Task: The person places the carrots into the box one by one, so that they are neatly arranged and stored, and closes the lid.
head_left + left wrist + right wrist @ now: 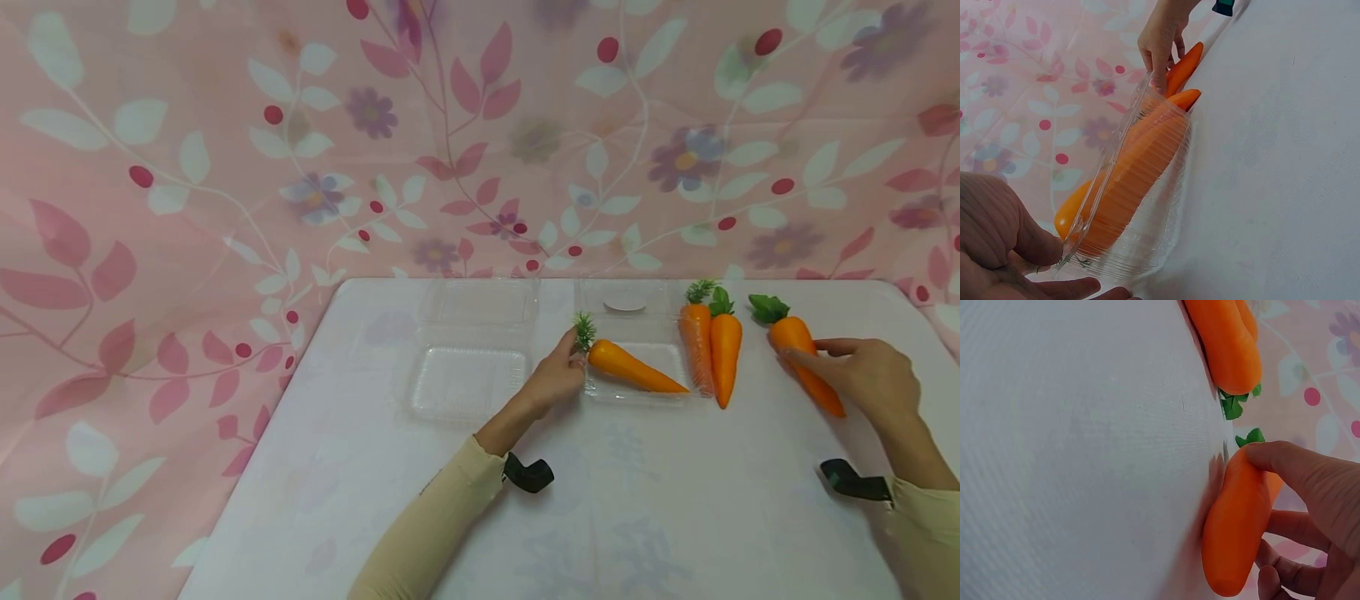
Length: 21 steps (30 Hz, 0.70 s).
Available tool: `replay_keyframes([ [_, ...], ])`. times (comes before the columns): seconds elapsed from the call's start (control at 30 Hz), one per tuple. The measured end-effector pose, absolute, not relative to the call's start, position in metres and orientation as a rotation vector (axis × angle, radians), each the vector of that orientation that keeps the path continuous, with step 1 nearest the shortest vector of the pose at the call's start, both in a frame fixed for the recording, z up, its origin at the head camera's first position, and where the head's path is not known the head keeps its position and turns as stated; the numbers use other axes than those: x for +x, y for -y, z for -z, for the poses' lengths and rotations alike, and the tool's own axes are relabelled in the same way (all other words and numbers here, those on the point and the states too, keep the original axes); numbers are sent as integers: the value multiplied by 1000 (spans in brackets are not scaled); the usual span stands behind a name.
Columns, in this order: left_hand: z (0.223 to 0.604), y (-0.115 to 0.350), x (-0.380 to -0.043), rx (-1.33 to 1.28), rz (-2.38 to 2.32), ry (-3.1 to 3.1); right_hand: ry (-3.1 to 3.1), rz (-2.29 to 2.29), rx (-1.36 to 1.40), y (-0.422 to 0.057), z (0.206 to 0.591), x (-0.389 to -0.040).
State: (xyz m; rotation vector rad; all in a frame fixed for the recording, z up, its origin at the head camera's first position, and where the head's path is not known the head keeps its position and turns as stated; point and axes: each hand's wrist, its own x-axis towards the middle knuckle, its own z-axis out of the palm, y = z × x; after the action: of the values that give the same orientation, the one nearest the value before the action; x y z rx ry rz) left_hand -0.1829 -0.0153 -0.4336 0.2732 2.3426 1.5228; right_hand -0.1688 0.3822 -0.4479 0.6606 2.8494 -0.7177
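Observation:
My left hand (557,379) holds the left side of a clear plastic box (637,398), its thumb at the rim in the left wrist view. Inside the box, an orange carrot (633,368) lies slanted, its feathery green top beside my left fingers. Along the box's right side, a second carrot (697,350) shows through clear plastic, and a third carrot (725,354) lies beside it. On the far right, my right hand (873,375) pinches another carrot (1235,519) between thumb and fingers. Its leafy top points away and its tip points toward me, close over the white table.
Left of the carrot box stands another hinged clear plastic box (468,392), its lid (480,302) folded back. The carrot box's lid (622,292) also lies back, with a white oval label. A pink floral cloth (450,167) hangs behind the white table (585,533).

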Motion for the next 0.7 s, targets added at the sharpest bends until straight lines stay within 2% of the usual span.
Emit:
replay_keyframes([
  [0.3,434,15,-183,281,-1535,-2328,-2849,748,688,-379,443,-167],
  [0.7,434,15,-183,253,-1510,-2337,-2951,781,574,-368,427,-162],
])
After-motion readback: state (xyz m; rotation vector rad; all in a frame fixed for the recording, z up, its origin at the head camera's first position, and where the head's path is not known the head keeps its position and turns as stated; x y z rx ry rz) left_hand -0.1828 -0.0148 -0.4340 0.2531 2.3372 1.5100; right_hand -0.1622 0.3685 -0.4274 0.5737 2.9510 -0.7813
